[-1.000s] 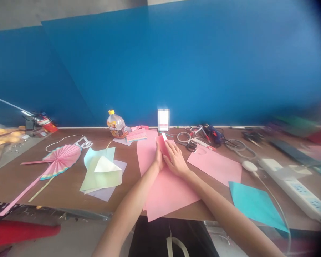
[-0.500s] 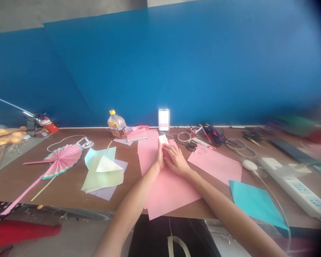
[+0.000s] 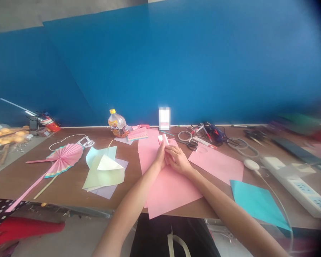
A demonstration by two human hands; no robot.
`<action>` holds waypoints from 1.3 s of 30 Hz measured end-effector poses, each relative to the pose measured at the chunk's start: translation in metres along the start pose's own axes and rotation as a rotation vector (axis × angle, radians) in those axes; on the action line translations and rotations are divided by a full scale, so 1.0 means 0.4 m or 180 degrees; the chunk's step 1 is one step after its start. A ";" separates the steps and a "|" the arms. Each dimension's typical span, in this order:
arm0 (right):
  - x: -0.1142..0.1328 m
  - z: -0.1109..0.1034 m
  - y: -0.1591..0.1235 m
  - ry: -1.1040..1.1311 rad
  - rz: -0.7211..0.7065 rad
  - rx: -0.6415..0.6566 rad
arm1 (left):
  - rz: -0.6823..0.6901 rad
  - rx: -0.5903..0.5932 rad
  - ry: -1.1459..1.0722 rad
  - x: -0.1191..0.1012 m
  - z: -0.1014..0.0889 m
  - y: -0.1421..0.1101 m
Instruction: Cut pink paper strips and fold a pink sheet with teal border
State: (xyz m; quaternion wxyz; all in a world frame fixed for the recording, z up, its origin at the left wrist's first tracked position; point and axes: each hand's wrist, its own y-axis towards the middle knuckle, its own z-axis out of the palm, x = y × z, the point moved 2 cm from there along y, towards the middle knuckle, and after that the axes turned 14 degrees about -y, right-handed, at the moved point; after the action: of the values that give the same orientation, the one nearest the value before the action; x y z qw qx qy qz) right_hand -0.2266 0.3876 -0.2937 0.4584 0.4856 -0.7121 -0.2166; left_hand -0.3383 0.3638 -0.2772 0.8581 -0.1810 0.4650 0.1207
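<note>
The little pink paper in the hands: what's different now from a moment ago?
The right hand has slid left, closer to the left hand, and the small pink paper looks more folded up between them. Neither hand let go. The big pink sheets, paper fan and bottle stayed put.

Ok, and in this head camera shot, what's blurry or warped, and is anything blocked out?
In the head view, the far right blurs and darkens toward the corner, softening the power strip; the blue wall bows from lens distortion; a pixelated patch hides something upright at the table's back; the left hand, right hand and folded pink paper look fairly sharp.
</note>
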 end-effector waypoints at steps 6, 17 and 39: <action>-0.025 -0.018 -0.012 0.0164 0.0857 -0.0750 | 0.0036 0.0100 0.0319 -0.002 -0.008 0.004; -0.084 -0.013 -0.003 0.3164 0.1994 0.0132 | -0.0522 0.0897 0.1000 0.023 0.003 -0.009; -0.093 -0.011 -0.013 0.4078 0.2600 -0.0240 | -0.0956 0.1063 0.0774 0.011 0.043 -0.054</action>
State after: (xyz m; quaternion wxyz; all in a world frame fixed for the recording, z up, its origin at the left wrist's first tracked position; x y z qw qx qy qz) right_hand -0.2161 0.4192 -0.3119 0.8423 0.1982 -0.4221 0.2704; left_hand -0.3148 0.3518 -0.2681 0.8222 -0.1170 0.5462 -0.1092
